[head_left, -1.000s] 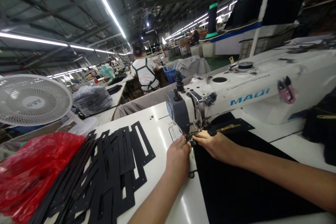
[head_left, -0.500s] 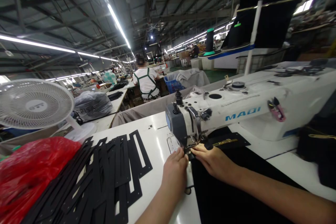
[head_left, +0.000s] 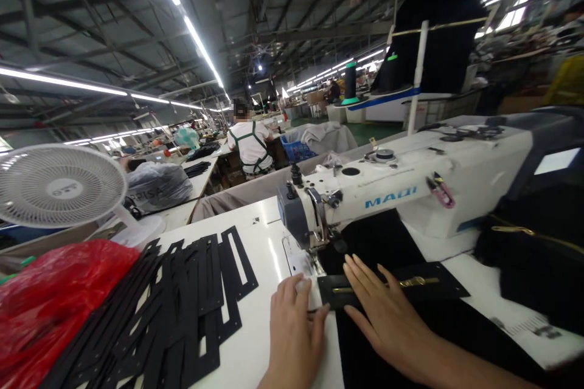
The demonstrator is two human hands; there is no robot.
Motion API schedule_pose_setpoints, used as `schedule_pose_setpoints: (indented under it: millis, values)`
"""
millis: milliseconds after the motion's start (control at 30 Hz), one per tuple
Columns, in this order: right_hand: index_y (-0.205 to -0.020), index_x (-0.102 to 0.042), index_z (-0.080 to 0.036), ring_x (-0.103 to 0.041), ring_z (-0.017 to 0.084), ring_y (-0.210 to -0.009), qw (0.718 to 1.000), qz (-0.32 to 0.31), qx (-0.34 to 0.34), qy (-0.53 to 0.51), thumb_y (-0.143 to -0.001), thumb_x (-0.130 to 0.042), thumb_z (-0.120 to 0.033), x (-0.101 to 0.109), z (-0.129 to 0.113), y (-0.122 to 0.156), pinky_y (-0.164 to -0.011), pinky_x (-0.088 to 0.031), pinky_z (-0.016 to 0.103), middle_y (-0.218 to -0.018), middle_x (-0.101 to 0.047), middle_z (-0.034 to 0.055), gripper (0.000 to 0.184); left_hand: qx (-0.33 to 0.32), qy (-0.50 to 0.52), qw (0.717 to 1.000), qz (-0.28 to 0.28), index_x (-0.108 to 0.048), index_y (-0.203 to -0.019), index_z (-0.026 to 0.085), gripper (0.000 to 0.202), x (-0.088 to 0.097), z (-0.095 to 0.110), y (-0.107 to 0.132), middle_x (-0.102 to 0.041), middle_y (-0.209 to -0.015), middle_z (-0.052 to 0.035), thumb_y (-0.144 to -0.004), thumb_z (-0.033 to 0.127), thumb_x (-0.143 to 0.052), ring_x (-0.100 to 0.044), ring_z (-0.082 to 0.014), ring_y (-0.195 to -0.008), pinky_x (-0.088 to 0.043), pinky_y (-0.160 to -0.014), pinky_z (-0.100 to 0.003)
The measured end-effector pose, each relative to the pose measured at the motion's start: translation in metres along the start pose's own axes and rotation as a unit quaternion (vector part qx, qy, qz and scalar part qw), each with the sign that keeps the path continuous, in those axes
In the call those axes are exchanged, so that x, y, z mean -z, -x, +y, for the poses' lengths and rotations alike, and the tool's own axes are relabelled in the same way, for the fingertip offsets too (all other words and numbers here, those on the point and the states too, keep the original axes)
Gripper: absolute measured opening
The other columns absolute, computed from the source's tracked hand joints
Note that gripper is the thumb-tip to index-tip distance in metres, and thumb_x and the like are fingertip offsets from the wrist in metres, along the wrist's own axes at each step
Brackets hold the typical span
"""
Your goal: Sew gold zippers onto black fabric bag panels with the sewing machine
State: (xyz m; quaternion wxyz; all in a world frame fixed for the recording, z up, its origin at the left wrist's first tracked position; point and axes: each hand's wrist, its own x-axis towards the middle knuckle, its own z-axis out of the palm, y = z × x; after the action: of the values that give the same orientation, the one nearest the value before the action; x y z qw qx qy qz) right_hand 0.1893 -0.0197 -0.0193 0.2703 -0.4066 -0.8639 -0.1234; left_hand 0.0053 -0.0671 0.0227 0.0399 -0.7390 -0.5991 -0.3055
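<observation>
A white sewing machine stands across the white table. In front of its needle lies a black rectangular piece with a gold zipper on black fabric. My right hand lies flat on that piece, fingers stretched out toward the needle. My left hand rests flat on the table beside the piece's left end, fingers spread, thumb touching its corner. Neither hand holds anything.
A pile of black slotted frames covers the table's left side, next to a red plastic bag and a white fan. Dark fabric with a gold zipper lies at the right. A person in a white shirt sits further back.
Both hands drew back from the needle toward me and flattened out. The zipper piece came out from under the machine and now lies in front of it. The view shifted right.
</observation>
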Motion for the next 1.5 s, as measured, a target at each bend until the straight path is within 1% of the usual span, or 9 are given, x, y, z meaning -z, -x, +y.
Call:
schedule_pose_setpoints:
  millis: [100, 233, 467, 567, 633, 933, 1267, 1367, 1500]
  values:
    - [-0.133, -0.037, -0.007, -0.037, 0.026, -0.126, 0.999, 0.024, -0.037, -0.008, -0.091, -0.034, -0.022, 0.021, -0.018, 0.039, -0.095, -0.036, 0.046, -0.136, -0.042, 0.0174, 0.045, 0.023, -0.020, 0.999, -0.022, -0.053, -0.118, 0.015, 0.056, 0.001, 0.026, 0.025, -0.053, -0.123, -0.0179, -0.069, 0.036, -0.071, -0.049, -0.0357, -0.112, -0.044, -0.089, -0.056]
    - [-0.130, -0.040, -0.010, -0.044, 0.026, -0.119, 0.995, 0.016, -0.073, -0.059, -0.087, -0.035, -0.015, 0.047, -0.023, 0.066, -0.091, -0.038, 0.043, -0.129, -0.050, 0.0150, 0.043, 0.043, 0.026, 0.997, -0.052, -0.056, -0.110, 0.021, 0.050, -0.003, 0.049, 0.040, -0.052, -0.123, -0.0129, -0.064, 0.027, -0.075, -0.047, -0.0335, -0.113, -0.040, -0.092, -0.054]
    - [-0.121, -0.048, -0.018, -0.050, 0.026, -0.101, 0.981, -0.055, -0.119, -0.146, -0.079, -0.055, -0.018, 0.078, 0.011, 0.066, -0.085, -0.038, 0.044, -0.110, -0.058, 0.0091, 0.042, 0.081, 0.100, 0.989, -0.070, -0.057, -0.098, 0.023, 0.039, 0.002, 0.057, 0.038, -0.059, -0.103, -0.0059, -0.063, 0.025, -0.074, -0.054, -0.0287, -0.099, -0.043, -0.085, -0.048]
    - [-0.098, -0.058, -0.020, -0.052, 0.024, -0.088, 0.967, -0.099, -0.164, -0.170, -0.079, -0.059, -0.017, 0.087, 0.023, 0.061, -0.078, -0.039, 0.041, -0.092, -0.059, 0.0056, 0.018, 0.123, 0.145, 0.979, -0.075, -0.057, -0.097, 0.024, 0.026, 0.005, 0.059, 0.039, -0.062, -0.092, -0.0039, -0.072, 0.024, -0.065, -0.058, -0.0254, -0.088, -0.046, -0.078, -0.043]
    - [-0.082, -0.057, -0.020, -0.053, 0.022, -0.081, 0.955, -0.137, -0.175, -0.194, -0.083, -0.056, -0.017, 0.093, 0.027, 0.057, -0.073, -0.040, 0.038, -0.083, -0.058, 0.0035, 0.004, 0.163, 0.203, 0.962, -0.083, -0.056, -0.096, 0.023, 0.019, 0.006, 0.061, 0.039, -0.063, -0.085, -0.0027, -0.078, 0.027, -0.058, -0.059, -0.0225, -0.080, -0.047, -0.073, -0.038]
    - [-0.071, -0.055, -0.021, -0.056, 0.016, -0.072, 0.920, -0.189, -0.187, -0.288, -0.091, -0.043, -0.018, 0.119, 0.029, 0.045, -0.067, -0.041, 0.030, -0.074, -0.058, -0.0013, 0.023, 0.274, 0.433, 0.854, -0.093, -0.054, -0.099, 0.021, 0.039, 0.015, 0.067, 0.042, -0.063, -0.080, -0.0010, -0.075, 0.050, -0.062, -0.061, -0.0177, -0.078, -0.048, -0.070, -0.026]
    - [-0.074, -0.054, -0.023, -0.057, 0.020, -0.074, 0.917, -0.215, -0.194, -0.274, -0.082, -0.052, -0.025, 0.114, 0.044, 0.080, -0.066, -0.044, 0.032, -0.076, -0.059, 0.0018, 0.009, 0.208, 0.236, 0.949, 0.033, -0.053, -0.107, 0.021, 0.030, 0.036, 0.035, 0.038, -0.061, -0.091, -0.0042, -0.082, 0.037, -0.054, -0.059, -0.0213, -0.085, -0.047, -0.076, -0.035]
    - [-0.073, -0.053, -0.023, -0.058, 0.020, -0.072, 0.902, -0.212, -0.224, -0.302, -0.086, -0.043, -0.029, 0.110, 0.040, 0.085, -0.066, -0.044, 0.031, -0.075, -0.060, 0.0016, 0.017, 0.094, 0.080, 0.984, 0.132, -0.057, -0.104, 0.023, 0.022, 0.033, 0.051, 0.043, -0.055, -0.095, -0.0059, -0.084, 0.030, -0.053, -0.054, -0.0238, -0.091, -0.043, -0.079, -0.039]
    - [-0.076, -0.048, -0.024, -0.060, 0.020, -0.066, 0.890, -0.189, -0.264, -0.320, -0.089, -0.034, -0.036, 0.107, 0.027, 0.086, -0.061, -0.042, 0.031, -0.068, -0.061, 0.0009, 0.023, -0.009, 0.033, 0.997, 0.067, -0.059, -0.089, 0.024, 0.007, 0.016, 0.097, 0.057, -0.054, -0.088, -0.0046, -0.085, 0.027, -0.054, -0.053, -0.0213, -0.082, -0.040, -0.074, -0.037]
